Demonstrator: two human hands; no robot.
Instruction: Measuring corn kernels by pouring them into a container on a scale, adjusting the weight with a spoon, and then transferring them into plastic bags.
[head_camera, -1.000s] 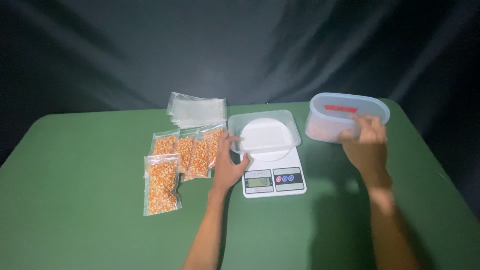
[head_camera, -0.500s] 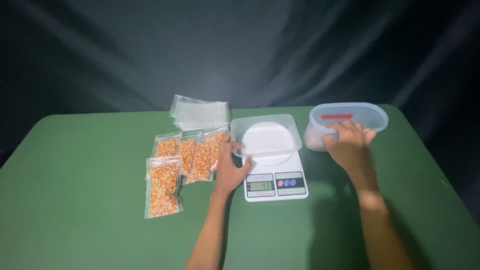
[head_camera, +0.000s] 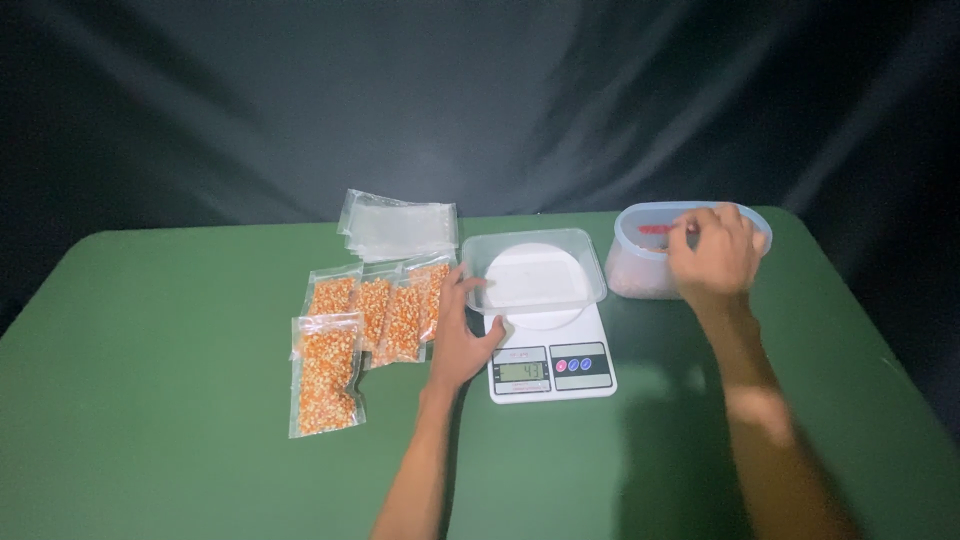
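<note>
Green table under dark drapery. Left hand spread flat beside the kitchen scale, fingertips touching the clear tray on it. Right hand now moved up over the tub of kernels, fingers curled inside; grasp unclear. Filled bags lying left.

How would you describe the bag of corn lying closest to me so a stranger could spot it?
On the green table, left of the white kitchen scale, lies a cluster of clear bags filled with orange kernels. The one you mean sits alone at the front left, nearest the table's near edge, while the other filled bags overlap behind it.
</note>
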